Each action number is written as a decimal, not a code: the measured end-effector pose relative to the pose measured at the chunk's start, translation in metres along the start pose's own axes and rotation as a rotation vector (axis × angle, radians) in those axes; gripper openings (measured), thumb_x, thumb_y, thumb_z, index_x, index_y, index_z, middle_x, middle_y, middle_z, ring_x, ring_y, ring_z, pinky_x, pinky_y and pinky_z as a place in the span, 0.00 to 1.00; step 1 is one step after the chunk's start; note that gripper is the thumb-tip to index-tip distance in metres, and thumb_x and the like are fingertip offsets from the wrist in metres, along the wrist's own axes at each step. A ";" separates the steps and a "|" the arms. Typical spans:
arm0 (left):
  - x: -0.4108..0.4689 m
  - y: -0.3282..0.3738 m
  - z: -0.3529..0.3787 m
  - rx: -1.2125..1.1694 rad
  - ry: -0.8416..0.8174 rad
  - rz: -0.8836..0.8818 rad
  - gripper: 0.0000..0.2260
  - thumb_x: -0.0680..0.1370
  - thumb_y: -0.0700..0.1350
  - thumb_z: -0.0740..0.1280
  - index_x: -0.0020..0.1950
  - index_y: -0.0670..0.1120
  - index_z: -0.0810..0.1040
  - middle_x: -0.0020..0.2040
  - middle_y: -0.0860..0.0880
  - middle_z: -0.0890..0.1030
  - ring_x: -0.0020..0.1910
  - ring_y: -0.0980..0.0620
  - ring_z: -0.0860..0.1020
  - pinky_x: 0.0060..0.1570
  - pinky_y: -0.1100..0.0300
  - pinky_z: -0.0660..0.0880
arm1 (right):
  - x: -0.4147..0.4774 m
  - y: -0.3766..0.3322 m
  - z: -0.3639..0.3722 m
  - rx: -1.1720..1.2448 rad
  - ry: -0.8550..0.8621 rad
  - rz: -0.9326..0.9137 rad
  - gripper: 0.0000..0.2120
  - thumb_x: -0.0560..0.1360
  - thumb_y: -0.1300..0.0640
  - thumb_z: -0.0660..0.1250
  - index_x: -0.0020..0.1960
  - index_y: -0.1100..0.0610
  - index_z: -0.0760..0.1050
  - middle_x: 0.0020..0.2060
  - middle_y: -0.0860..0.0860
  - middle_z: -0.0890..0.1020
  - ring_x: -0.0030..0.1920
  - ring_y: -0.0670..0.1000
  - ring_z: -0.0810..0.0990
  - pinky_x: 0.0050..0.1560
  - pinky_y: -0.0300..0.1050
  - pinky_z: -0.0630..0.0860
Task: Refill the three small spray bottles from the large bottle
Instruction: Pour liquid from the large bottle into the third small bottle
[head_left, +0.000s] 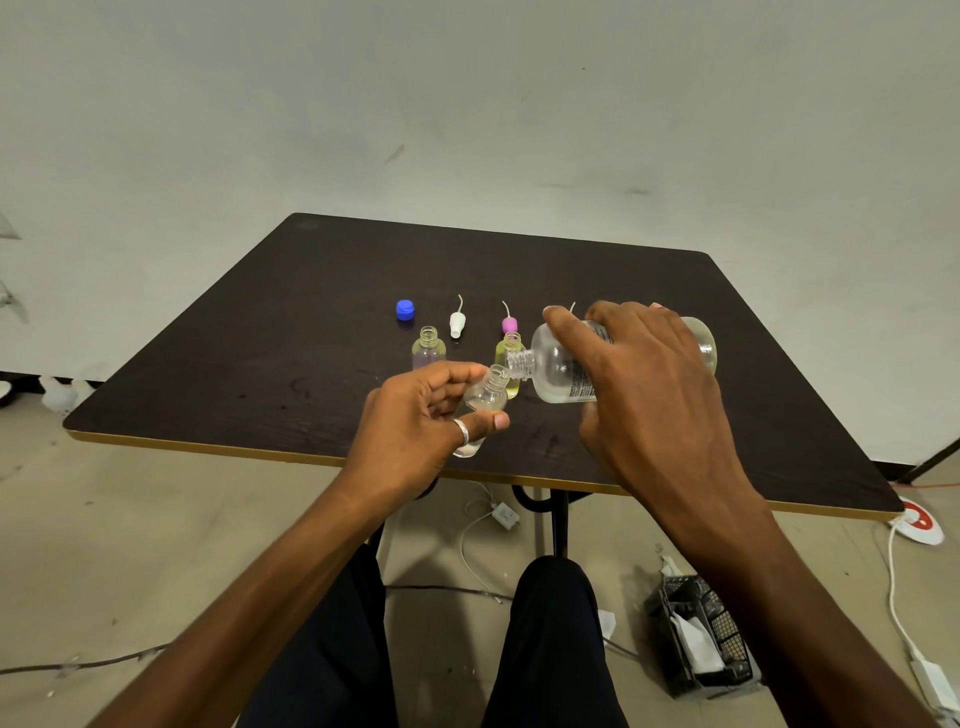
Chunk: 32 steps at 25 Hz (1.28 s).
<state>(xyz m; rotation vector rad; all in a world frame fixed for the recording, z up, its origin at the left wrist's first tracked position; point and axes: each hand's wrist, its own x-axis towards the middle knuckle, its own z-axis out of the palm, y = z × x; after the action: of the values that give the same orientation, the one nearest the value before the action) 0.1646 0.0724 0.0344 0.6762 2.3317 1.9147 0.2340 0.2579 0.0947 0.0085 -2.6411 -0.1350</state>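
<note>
My left hand (421, 415) grips a small clear bottle (485, 395). My right hand (649, 384) wraps the large bottle (558, 364), tipped neck to mouth, so I'm mid-pour. Beyond, the yellowish bottle (510, 348) and purplish bottle (428, 349) stand uncapped, fill unclear. Farther back lie the white spray top (457, 323) and pink spray top (509, 323), so capping remains.

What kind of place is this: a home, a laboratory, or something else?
Probably a bare workroom or makeshift recording space: a plain dark table by a scuffed blank wall, loose cables and a black mesh basket on the bare floor.
</note>
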 end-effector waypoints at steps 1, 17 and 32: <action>0.000 0.000 0.000 0.000 0.001 -0.001 0.22 0.66 0.45 0.80 0.56 0.60 0.79 0.55 0.57 0.85 0.53 0.63 0.82 0.54 0.66 0.79 | 0.000 0.000 0.000 0.000 -0.001 0.000 0.41 0.61 0.60 0.79 0.71 0.53 0.69 0.59 0.60 0.77 0.61 0.63 0.74 0.66 0.60 0.66; 0.000 0.000 0.001 -0.011 -0.004 -0.052 0.24 0.63 0.50 0.79 0.59 0.53 0.81 0.54 0.54 0.86 0.54 0.61 0.83 0.58 0.57 0.80 | 0.000 -0.001 -0.001 0.011 0.004 -0.003 0.42 0.60 0.59 0.81 0.71 0.54 0.69 0.59 0.61 0.78 0.60 0.64 0.75 0.65 0.61 0.67; 0.000 -0.008 0.004 -0.098 -0.021 -0.090 0.28 0.63 0.51 0.79 0.62 0.48 0.80 0.56 0.51 0.85 0.56 0.55 0.83 0.61 0.49 0.79 | 0.000 -0.002 0.000 -0.002 0.039 -0.013 0.41 0.59 0.60 0.81 0.70 0.54 0.70 0.57 0.61 0.78 0.59 0.64 0.76 0.63 0.62 0.69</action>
<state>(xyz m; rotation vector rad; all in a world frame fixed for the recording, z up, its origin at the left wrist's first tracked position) 0.1637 0.0753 0.0260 0.5697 2.1995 1.9574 0.2345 0.2562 0.0945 0.0269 -2.6022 -0.1408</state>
